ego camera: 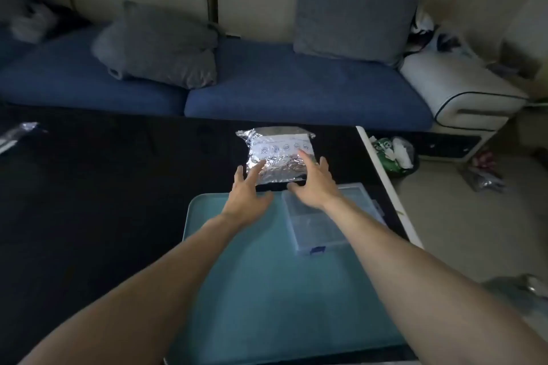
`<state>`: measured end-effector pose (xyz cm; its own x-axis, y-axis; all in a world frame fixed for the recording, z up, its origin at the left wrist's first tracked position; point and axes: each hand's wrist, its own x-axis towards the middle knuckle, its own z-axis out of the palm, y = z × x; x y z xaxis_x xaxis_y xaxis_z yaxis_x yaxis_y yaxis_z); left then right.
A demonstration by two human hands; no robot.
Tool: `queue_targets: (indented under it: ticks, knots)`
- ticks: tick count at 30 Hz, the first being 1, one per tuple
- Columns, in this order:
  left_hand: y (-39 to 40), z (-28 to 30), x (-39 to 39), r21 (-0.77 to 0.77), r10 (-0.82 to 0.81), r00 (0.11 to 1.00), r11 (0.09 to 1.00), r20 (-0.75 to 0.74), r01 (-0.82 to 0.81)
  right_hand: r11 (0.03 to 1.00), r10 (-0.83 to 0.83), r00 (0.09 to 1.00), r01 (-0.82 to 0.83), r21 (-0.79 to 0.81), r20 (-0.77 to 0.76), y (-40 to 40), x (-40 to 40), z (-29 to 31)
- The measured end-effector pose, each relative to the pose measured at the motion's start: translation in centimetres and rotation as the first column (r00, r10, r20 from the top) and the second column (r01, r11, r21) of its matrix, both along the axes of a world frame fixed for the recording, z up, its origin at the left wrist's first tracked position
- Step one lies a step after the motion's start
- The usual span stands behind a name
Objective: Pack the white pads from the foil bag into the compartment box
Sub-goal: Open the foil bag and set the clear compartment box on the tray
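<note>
Just left of centre, my left hand (247,194) reaches with fingers spread, holding nothing; its fingertips seem to meet the foil bag (278,157), which lies crinkled, silvery and apparently unopened at centre frame. My right hand (315,184) likewise hovers open. Lower right of it, the compartment box (320,222) looks empty: packing not started.

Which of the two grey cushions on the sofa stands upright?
The right grey cushion, leaning upright against the backrest; the left grey cushion lies slumped on the blue seat.
</note>
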<state>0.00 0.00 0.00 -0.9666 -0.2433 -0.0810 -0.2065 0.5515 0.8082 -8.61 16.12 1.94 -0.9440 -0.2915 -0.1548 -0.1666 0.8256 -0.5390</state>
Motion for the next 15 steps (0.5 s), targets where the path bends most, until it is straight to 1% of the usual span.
queue_targets:
  ticks: [2,4,6,9,11,12,13,15]
  knots:
    - [-0.5,-0.3,-0.5,0.185,0.013,1.0,0.983,-0.022,-0.009,0.997,0.038,0.999,-0.037,0.066,-0.018,-0.6,-0.4,-0.6]
    - [-0.9,-0.3,-1.3,0.379,0.054,0.998,0.925,-0.044,-0.033,0.999,0.024,1.0,-0.024,0.037,-0.013,-0.8,-0.9,-0.9]
    - [-1.3,-0.4,-1.5,0.492,0.132,0.991,0.864,-0.02,-0.105,1.0,0.004,1.0,-0.004,-0.014,0.0,-1.1,-0.8,-0.8]
    - [-2.1,0.2,-1.0,0.547,0.282,0.959,0.799,0.025,-0.249,0.987,0.026,0.999,-0.032,-0.155,-0.037,-1.6,0.3,-0.2]
    - [-2.6,0.8,-0.4,0.63,0.309,0.95,0.729,0.049,-0.269,0.966,0.025,0.996,-0.045,-0.255,-0.084,-2.3,1.4,0.6]
    - [-2.9,1.1,0.4,0.647,0.322,0.945,0.708,0.061,-0.283,0.952,0.027,0.995,-0.055,-0.301,-0.097,-2.6,2.4,1.0]
    - [-3.1,1.4,1.3,0.636,0.327,0.942,0.711,0.08,-0.301,0.94,0.028,0.994,-0.063,-0.337,-0.106,-2.9,3.3,1.3]
    - [-3.6,2.0,3.4,0.556,0.364,0.928,0.756,0.082,-0.346,0.919,0.026,0.994,-0.066,-0.389,-0.108,-3.3,5.2,1.8]
